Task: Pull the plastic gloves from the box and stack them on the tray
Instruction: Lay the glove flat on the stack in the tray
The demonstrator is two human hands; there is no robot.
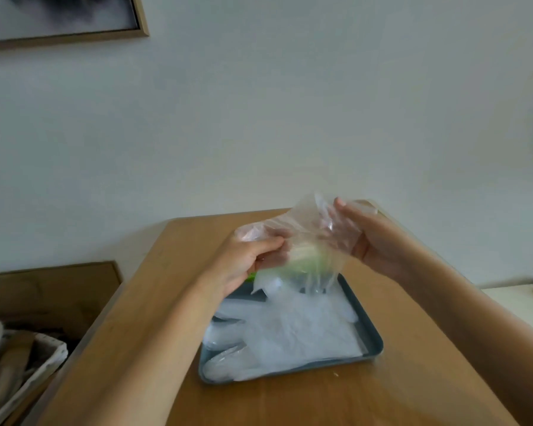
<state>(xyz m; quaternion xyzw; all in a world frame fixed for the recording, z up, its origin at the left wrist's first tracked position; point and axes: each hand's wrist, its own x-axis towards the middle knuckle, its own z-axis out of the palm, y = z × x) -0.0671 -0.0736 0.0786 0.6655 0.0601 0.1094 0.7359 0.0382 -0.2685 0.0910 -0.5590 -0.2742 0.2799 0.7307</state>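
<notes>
Head view, held glove: we see one clear plastic glove (305,232) stretched between both hands, in the air above the far end of the tray.
Left hand (250,261): fingers (270,243) curled, pinching the glove's left edge.
Right hand (374,241): thumb up, fingers behind the film, gripping its right edge.
Box (305,261): greenish, blurred through the film; we can tell little more.
Tray (374,339): grey-blue, on the wooden worktop (290,404).
Stack of gloves (290,333): lying flat in the tray, glove tips pointing left.
Basket (40,361): white, low at the left, beside the worktop.
</notes>
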